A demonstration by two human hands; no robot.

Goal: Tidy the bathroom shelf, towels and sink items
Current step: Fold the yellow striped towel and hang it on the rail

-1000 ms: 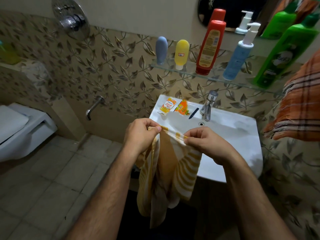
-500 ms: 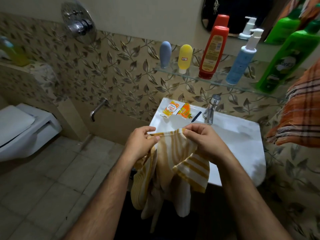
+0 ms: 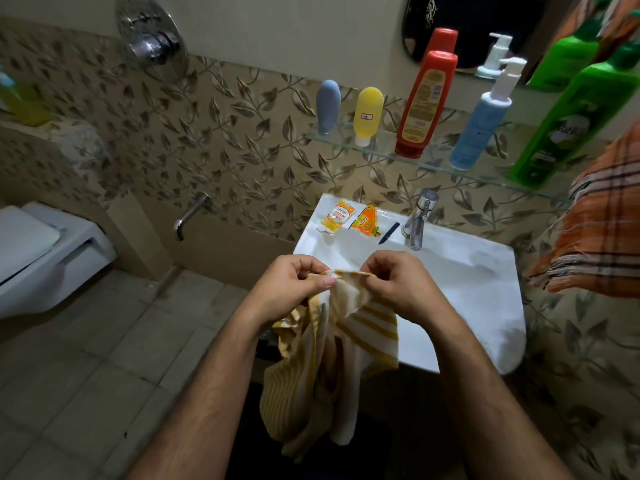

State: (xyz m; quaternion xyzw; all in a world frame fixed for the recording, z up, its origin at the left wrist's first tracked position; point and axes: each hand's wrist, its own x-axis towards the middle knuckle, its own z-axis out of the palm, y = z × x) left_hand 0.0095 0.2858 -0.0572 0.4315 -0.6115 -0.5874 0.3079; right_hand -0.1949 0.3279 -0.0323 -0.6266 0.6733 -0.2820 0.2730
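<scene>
A yellow and white striped towel (image 3: pixel 332 368) hangs bunched in front of the white sink (image 3: pixel 485 306). My left hand (image 3: pixel 287 289) and my right hand (image 3: pixel 398 285) both pinch its top edge, close together. On the sink's back rim lie two orange sachets (image 3: pixel 337 216) (image 3: pixel 367 221) and a small dark stick (image 3: pixel 388 233), beside the tap (image 3: pixel 419 220). The glass shelf (image 3: pixel 381 155) carries a grey-blue tube (image 3: pixel 327 107), a yellow tube (image 3: pixel 367 114), a red bottle (image 3: pixel 424 105), a blue pump bottle (image 3: pixel 483 126) and a green bottle (image 3: pixel 568 126).
An orange checked towel (image 3: pixel 602 220) hangs at the right. A toilet (image 3: pixel 41 254) stands at the left, with a wall spout (image 3: pixel 190 214) and a shower valve (image 3: pixel 152 46) on the leaf-patterned wall. A mirror (image 3: pixel 485 26) is above the shelf. Tiled floor (image 3: pixel 86 375) lies below.
My hands have come closer together along the towel's top edge, and the towel has gathered into a looser bunch below them. The view has shifted slightly.
</scene>
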